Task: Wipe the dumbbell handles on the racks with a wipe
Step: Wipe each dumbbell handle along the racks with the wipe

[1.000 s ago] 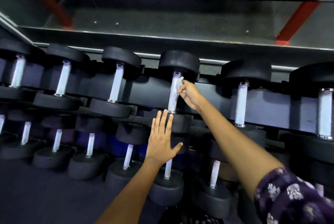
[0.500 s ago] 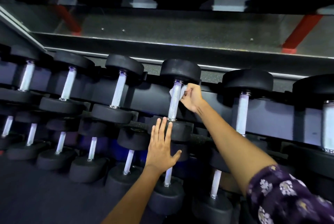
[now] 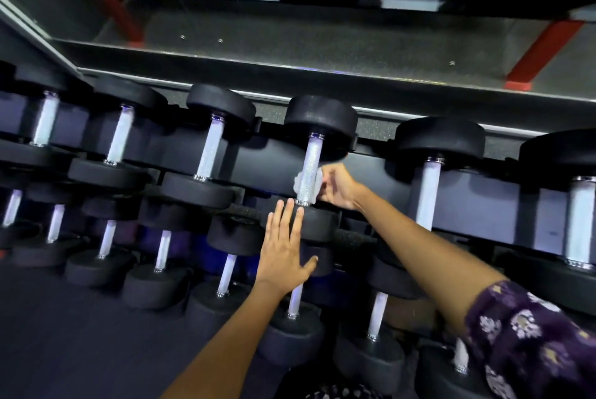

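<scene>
Black dumbbells with knurled silver handles lie in two rows on a dark rack (image 3: 267,160). My right hand (image 3: 338,186) pinches a white wipe (image 3: 298,181) wrapped behind the lower part of the handle (image 3: 311,160) of the middle upper-row dumbbell. My left hand (image 3: 285,247) is flat, fingers spread, pressing on that dumbbell's near head (image 3: 317,221). Most of the wipe is hidden behind the handle.
More dumbbells sit left (image 3: 211,153) and right (image 3: 429,192) on the upper row, and smaller ones (image 3: 227,273) on the lower row. A mirror (image 3: 290,37) runs behind the rack. Dark floor (image 3: 80,340) lies at lower left.
My right hand has slid the wipe down the handle from near the far head to near the near head. My left hand has stayed on the near head.
</scene>
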